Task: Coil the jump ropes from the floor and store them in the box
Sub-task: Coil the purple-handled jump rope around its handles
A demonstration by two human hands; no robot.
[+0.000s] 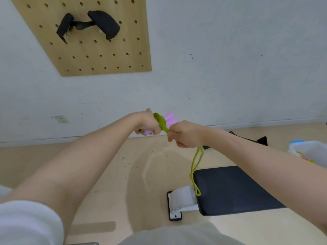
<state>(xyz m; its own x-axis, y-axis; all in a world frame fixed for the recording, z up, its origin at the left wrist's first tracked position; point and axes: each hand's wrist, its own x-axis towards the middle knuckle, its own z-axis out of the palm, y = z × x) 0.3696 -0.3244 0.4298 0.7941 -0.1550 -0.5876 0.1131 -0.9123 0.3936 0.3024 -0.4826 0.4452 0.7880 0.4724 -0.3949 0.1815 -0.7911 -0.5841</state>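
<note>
Pale wall with a wooden pegboard (pixel 92 50), beige floor (pixel 106 174), left hand (pixel 147 123) wrapped round pink handles (pixel 170 118) and coiled green jump rope (pixel 161 122), right hand (pixel 185 134) pinching the rope's loose loop dangling over a black bench (pixel 238 188), white box (pixel 311 152) far right

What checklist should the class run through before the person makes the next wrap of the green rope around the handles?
1. Left hand holds the pink handles: ok.
2. Right hand grips the green rope: ok.
3. Earlier wraps sit tight on the handles: ok.
4. Loose rope tail hangs free, clear of the floor: ok.
5. Tail clear of the black bench: cannot tell.
6. Box within reach: cannot tell.
</note>
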